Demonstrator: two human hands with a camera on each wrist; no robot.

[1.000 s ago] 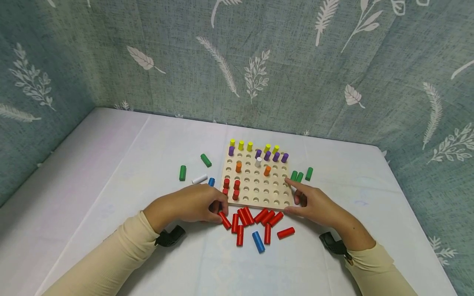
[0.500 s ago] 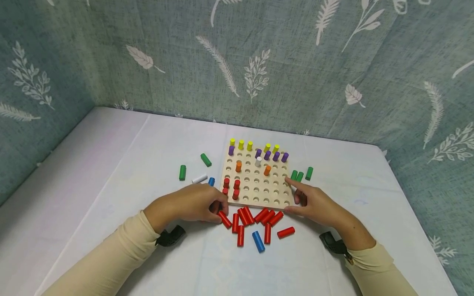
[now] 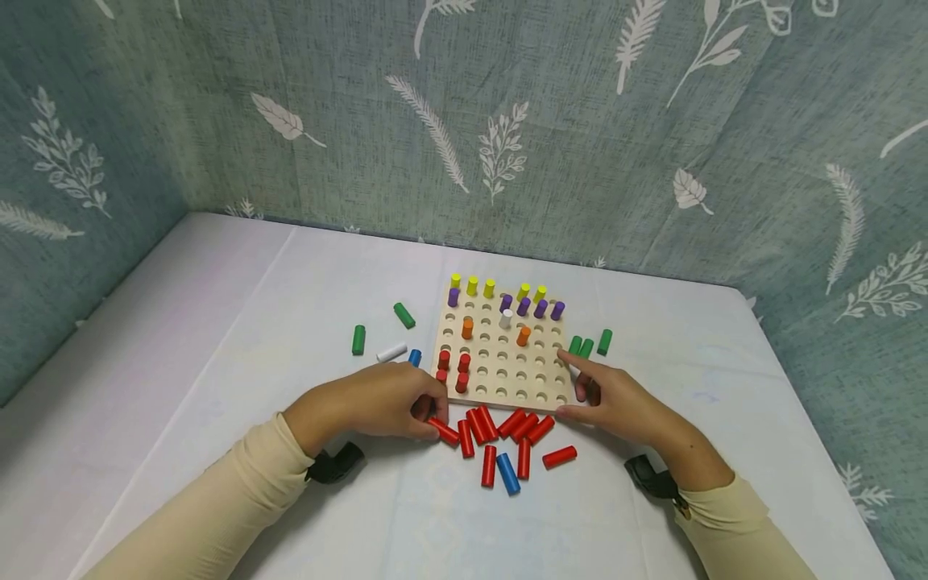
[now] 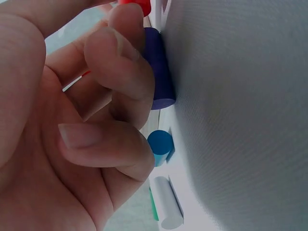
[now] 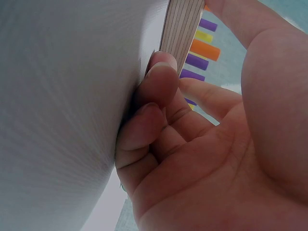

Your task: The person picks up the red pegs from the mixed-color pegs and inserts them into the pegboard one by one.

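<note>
In the head view my left hand [image 3: 395, 399] is at the front left corner of the wooden pegboard [image 3: 500, 374], its thumb and forefinger pinching a red peg [image 3: 445, 432]. The left wrist view shows only an end of that red peg [image 4: 139, 6] at the top, beside the fingertips. My right hand [image 3: 616, 399] holds the board's front right corner, with the thumb at the front edge and the forefinger on the right side. Its other fingers curl beside the board's layered edge [image 5: 180, 33]. Four corner holes hold upright red pegs [image 3: 464, 364].
Loose red pegs [image 3: 524, 459] and a blue peg [image 3: 508, 474] lie before the board. Green pegs [image 3: 358, 340], a white peg [image 3: 391, 352] and another blue peg [image 3: 415, 358] lie left; more green pegs [image 3: 605, 342] right. Yellow pegs [image 3: 473, 286] and purple pegs [image 3: 540, 308] fill back holes.
The red peg at my left hand has turned to lie more sideways. One loose red peg has rolled right, up beside the blue peg, and another has shifted slightly right. The right hand stays put.
</note>
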